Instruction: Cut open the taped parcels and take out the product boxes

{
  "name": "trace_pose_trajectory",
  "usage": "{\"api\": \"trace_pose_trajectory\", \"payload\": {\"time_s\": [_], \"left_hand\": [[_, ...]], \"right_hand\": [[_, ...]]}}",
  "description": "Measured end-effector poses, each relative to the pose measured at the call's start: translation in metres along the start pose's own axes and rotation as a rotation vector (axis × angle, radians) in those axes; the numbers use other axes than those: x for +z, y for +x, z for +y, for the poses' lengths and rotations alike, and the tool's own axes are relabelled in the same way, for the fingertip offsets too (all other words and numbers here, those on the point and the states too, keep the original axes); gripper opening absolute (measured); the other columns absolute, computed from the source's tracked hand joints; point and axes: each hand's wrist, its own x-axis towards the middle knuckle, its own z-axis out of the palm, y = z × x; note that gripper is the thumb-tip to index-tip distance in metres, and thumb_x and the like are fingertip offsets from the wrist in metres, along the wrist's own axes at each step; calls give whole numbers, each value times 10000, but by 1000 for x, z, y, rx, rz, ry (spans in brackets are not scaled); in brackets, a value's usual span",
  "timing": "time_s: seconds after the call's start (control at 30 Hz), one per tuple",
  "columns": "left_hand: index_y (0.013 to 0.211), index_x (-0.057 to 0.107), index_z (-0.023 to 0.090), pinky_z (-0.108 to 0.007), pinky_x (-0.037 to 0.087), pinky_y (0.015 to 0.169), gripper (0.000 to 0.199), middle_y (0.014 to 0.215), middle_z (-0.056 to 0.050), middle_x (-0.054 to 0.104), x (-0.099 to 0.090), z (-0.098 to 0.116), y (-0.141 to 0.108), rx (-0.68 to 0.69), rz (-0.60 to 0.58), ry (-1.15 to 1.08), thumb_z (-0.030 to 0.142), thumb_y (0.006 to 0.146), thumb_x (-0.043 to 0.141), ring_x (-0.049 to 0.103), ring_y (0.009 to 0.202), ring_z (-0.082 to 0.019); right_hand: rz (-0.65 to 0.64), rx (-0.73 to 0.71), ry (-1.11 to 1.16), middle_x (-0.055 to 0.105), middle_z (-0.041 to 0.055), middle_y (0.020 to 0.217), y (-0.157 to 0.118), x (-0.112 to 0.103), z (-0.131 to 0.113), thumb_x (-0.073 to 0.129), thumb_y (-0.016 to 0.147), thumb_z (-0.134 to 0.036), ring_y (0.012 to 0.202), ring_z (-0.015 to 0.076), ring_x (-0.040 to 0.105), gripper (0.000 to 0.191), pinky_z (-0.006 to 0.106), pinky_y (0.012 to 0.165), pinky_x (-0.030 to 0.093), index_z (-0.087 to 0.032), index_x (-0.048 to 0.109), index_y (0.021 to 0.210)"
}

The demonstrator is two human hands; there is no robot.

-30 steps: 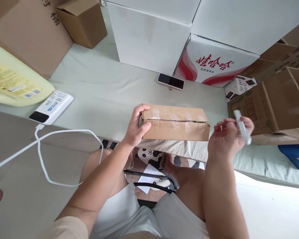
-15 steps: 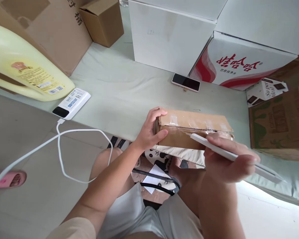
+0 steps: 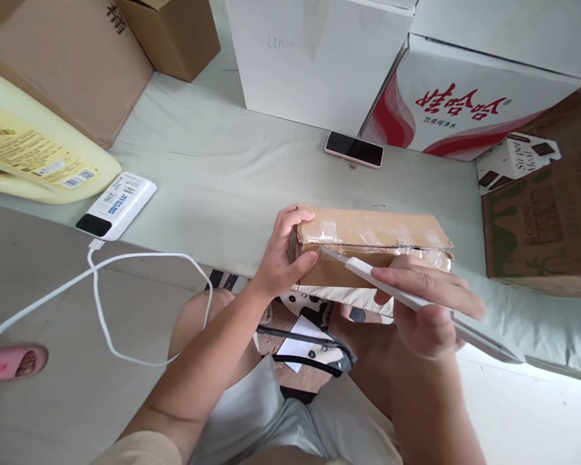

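Note:
A small brown cardboard box [image 3: 368,226], with clear tape along its seam, lies near the front edge of the cloth-covered surface. My left hand [image 3: 285,252] grips its left end, thumb on the near side and fingers over the top. In my right hand [image 3: 426,303] is a white utility knife [image 3: 401,294] with its blade out. The blade tip touches or hovers just over the seam near the left end, close to my left thumb; which of the two I cannot tell. My right fingers hide part of the box's right side.
Behind the box lies a phone [image 3: 354,149], with white cartons [image 3: 319,64] beyond it. On the left are a yellow jug [image 3: 43,142] and a white device [image 3: 119,203] with a cable [image 3: 140,258]. A brown carton [image 3: 542,226] stands right. A pink slipper [image 3: 10,365] is on the floor.
My right hand has moved the utility knife left along the seam, so its blade is nearer my left thumb. My left hand still holds the box's end. The view has shifted slightly.

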Motion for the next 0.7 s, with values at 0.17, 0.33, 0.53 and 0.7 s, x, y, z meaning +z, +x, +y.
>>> {"api": "trace_pose_trajectory", "payload": {"time_s": [0.17,0.33,0.53,0.7], "left_hand": [[1318,519,320,-530,443,1138,527,1364,-111,495,1,0,0,-22,18,-12,621,902,639,495,1352,-330],[1308,523,336,-530,455,1119,509,1342,-101,503,2,-4,0,-11,28,-33,615,900,642,511,1316,-325],[1340,509,337,-532,460,1114,525,1365,-111,496,2,-8,-1,11,34,3,623,913,616,504,1332,-327],[1345,512,347,-543,432,1149,516,1369,-104,493,2,-7,-1,2,32,-16,611,915,622,481,1362,-325]], "right_hand": [[32,29,12,655,14,601,1,2,-2,523,1004,-316,488,141,557,312,299,454,375,-230,803,1110],[36,21,18,675,10,615,0,1,-1,527,999,-320,480,141,558,312,302,463,399,-246,796,1138],[26,29,-8,647,3,598,1,-1,-1,526,993,-327,479,130,551,298,297,465,405,-224,795,1070],[-24,26,-34,636,2,600,1,-3,-2,519,1007,-328,507,129,569,290,295,495,422,-242,774,1113]]}}
